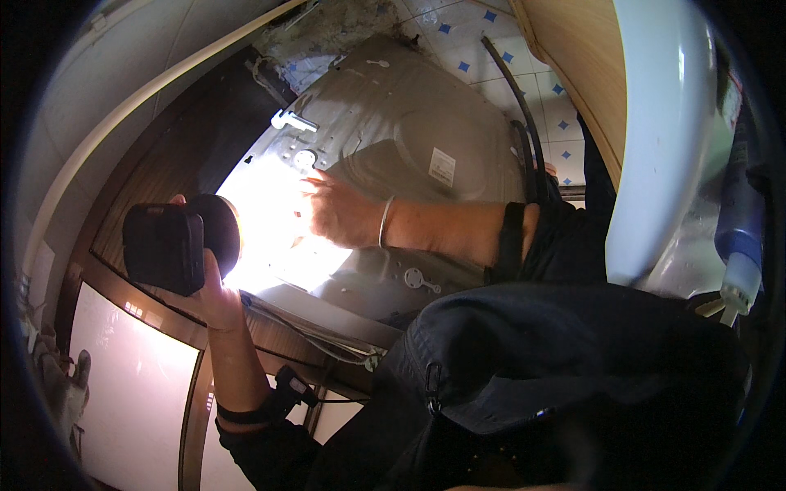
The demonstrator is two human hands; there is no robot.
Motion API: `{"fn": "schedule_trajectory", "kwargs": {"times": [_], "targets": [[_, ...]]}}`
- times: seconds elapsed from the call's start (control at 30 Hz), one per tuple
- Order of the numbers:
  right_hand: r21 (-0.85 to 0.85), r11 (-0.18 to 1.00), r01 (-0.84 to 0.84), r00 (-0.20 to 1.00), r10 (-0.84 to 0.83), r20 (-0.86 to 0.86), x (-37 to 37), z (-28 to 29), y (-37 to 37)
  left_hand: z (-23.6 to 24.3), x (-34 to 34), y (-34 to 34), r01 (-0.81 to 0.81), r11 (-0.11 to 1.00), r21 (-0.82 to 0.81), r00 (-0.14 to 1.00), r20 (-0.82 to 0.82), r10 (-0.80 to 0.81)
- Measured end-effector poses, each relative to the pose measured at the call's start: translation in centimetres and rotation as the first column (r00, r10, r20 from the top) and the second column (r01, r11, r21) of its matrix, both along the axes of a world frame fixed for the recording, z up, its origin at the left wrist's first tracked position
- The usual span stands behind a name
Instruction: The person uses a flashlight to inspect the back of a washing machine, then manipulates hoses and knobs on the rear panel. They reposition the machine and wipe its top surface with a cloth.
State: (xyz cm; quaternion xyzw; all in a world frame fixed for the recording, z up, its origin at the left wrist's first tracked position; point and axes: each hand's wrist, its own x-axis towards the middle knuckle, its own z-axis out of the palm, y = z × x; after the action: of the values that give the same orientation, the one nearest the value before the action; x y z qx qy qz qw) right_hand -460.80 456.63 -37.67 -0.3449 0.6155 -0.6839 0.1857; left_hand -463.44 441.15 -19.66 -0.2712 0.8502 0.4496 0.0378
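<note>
Metal panel (pixel 483 139), blue-diamond tiles (pixel 536 88), left hand (pixel 216 301) gripping lamp (pixel 164 248), right hand (pixel 342 214), grip unclear

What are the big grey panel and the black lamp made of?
The panel looks like sheet metal, dull grey, with curves pressed into it. The lamp seems plastic, matte black, with a smooth, rounded case, though coated metal is possible.

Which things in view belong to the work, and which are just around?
In use:
- lamp, lit, in the left hand
- metal panel, lit by it; the right hand is at it, fingertips lost in glare

Apparently just around:
- blue bottle, far right
- white basin, right

Dark hose beside the panel: can't tell.
</note>
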Motion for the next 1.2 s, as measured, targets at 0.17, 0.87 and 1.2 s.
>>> {"fn": "schedule_trajectory", "kwargs": {"times": [0.17,0.87,1.2], "targets": [[-0.031,0.999,-0.011,0.999,0.013,0.034,-1.0,0.3,0.3,-0.2,-0.1,0.1,0.046,0.856,0.515,0.994,-0.111,0.014],[-0.065,0.989,-0.131,0.903,0.146,0.404,-0.8,-1.3,-2.7,-0.6,-1.0,0.7,0.470,0.827,-0.309,0.879,0.081,-0.469],[0.004,0.985,0.170,0.729,-0.129,0.672,-3.4,-1.2,-1.1,-0.3,-0.7,0.4,0.379,0.856,-0.352,0.922,0.068,-0.381]]}}
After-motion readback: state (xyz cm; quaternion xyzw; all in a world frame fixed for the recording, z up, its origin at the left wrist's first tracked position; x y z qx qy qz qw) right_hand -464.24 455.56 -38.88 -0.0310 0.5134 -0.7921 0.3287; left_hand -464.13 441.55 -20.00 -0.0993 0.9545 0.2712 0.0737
